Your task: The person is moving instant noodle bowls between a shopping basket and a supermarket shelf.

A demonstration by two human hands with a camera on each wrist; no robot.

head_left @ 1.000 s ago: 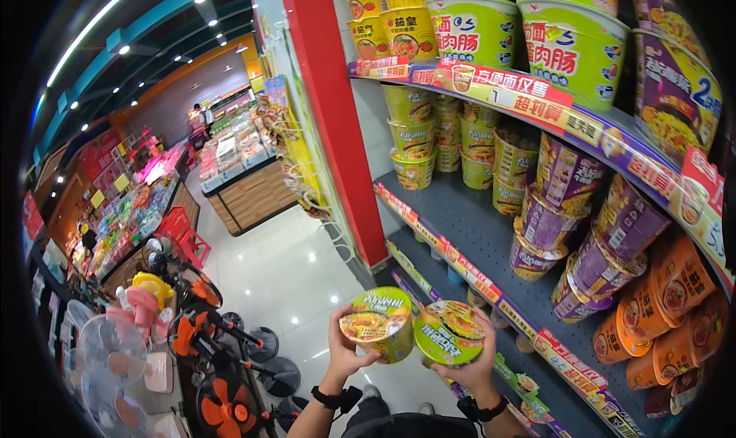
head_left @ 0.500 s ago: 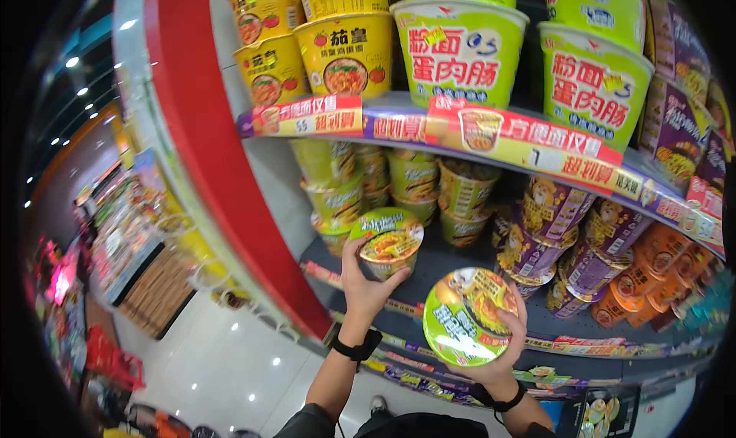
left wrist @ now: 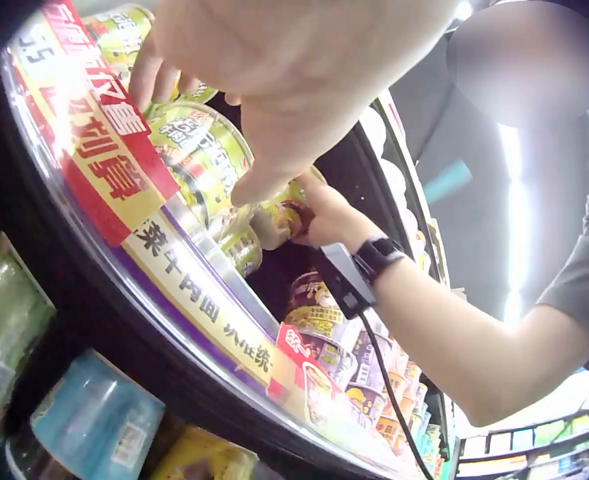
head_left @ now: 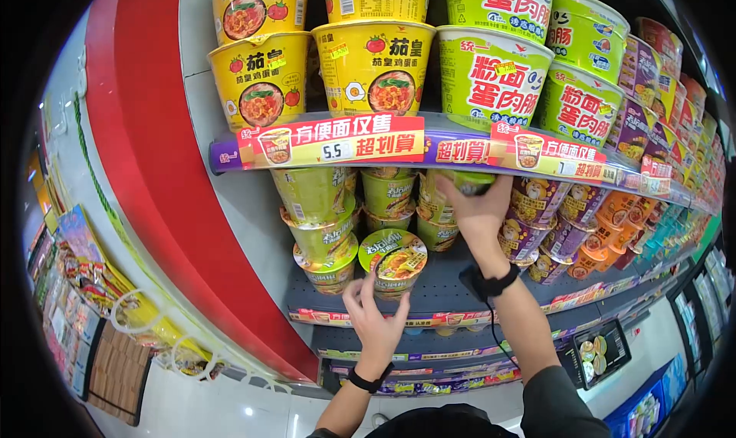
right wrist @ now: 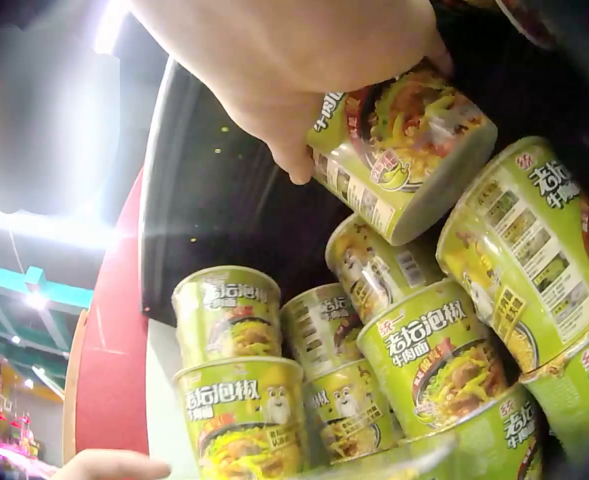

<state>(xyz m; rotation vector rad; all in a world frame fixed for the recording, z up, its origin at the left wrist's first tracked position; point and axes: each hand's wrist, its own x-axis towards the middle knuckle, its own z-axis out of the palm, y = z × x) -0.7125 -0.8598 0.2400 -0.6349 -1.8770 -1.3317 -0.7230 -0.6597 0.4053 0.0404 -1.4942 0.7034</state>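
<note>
A green instant noodle cup [head_left: 392, 258] stands upright near the front of the lower shelf. My left hand [head_left: 374, 319] is at its near side, fingers and thumb extended and spread about its lower part. In the left wrist view, this cup [left wrist: 203, 160] shows between the fingers and the thumb. My right hand [head_left: 479, 208] grips another green noodle cup [right wrist: 400, 150] from above, just under the upper shelf. That cup is tilted, over a stack of matching cups [right wrist: 435, 360]. In the head view, the right hand hides part of it.
Stacked green cups [head_left: 322, 239] stand left on the same shelf, purple cups [head_left: 529, 231] to the right. Close above runs the upper shelf's price-label edge [head_left: 330, 148], with yellow cups [head_left: 376, 70] on top. A red post [head_left: 146, 170] borders the shelves at left.
The view has turned to face the shelves. Both hands have carried their cups from in front of the body into the lower shelf. The left hand's cup now stands there, its fingers loosened.
</note>
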